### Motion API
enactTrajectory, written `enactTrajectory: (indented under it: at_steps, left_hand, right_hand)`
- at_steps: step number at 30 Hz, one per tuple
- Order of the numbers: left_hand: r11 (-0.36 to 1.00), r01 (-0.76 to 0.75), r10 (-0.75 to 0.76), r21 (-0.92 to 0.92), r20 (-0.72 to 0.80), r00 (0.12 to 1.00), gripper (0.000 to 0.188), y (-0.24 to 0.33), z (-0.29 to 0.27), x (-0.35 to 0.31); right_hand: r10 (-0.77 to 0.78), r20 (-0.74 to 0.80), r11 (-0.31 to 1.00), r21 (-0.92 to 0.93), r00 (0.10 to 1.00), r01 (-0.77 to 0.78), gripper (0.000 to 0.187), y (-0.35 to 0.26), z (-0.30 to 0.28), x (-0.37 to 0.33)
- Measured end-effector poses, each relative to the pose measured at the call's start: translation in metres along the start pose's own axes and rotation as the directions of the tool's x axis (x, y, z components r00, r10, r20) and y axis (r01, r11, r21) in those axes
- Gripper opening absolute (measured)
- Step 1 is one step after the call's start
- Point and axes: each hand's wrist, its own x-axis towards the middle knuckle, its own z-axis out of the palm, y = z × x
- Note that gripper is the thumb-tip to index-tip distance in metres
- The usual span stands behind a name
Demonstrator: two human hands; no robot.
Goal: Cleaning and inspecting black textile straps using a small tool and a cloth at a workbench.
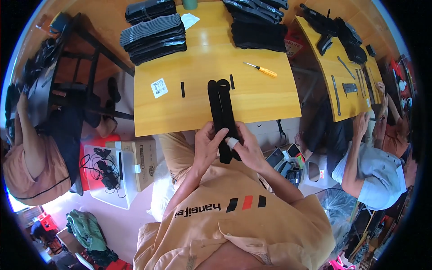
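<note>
A long black fabric strap (220, 105), folded double with two rounded ends side by side, stretches over the near edge of the yellow table (157, 119). My left hand (206, 143) grips its left side with the thumb laid across it. On the other side my right hand (245, 143), with a white wrap on one finger, closes around the strap too. Its lower end hangs below my fingers in front of my body. Two short black strips (182, 89) mark the tabletop beside the strap. A yellow-handled screwdriver (266, 71) lies to the right, and a white printed label (159, 88) to the left.
Stacks of folded black and grey textile pieces (153, 38) and black ones (258, 36) stand at the table's far side, near a green container (190, 4). Co-workers sit left and right. A clear bin (108, 180) with cables and a cardboard box (144, 164) stand low left.
</note>
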Motion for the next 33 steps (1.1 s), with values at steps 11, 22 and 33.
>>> enactTrajectory:
  at_steps: [11,22,33]
  left_hand:
    - [0.990,-0.001,-0.043,-0.139,-0.312,0.949,0.026,0.068,-0.152,-0.004]
    - [0.796,0.188,-0.205,-0.576,0.036,0.978,0.047,0.037,-0.099,0.006]
    - [0.426,0.652,-0.271,-0.628,0.599,0.754,0.041,0.029,-0.089,0.001]
  right_hand:
    - [-0.049,-0.549,0.837,-0.479,0.834,-0.266,0.045,0.020,-0.161,0.000]
    - [0.014,-0.553,0.265,-0.801,0.833,-0.537,0.061,0.056,-0.113,0.053]
    - [-0.362,0.159,0.587,-0.727,0.919,0.356,0.058,-0.067,-0.046,0.069]
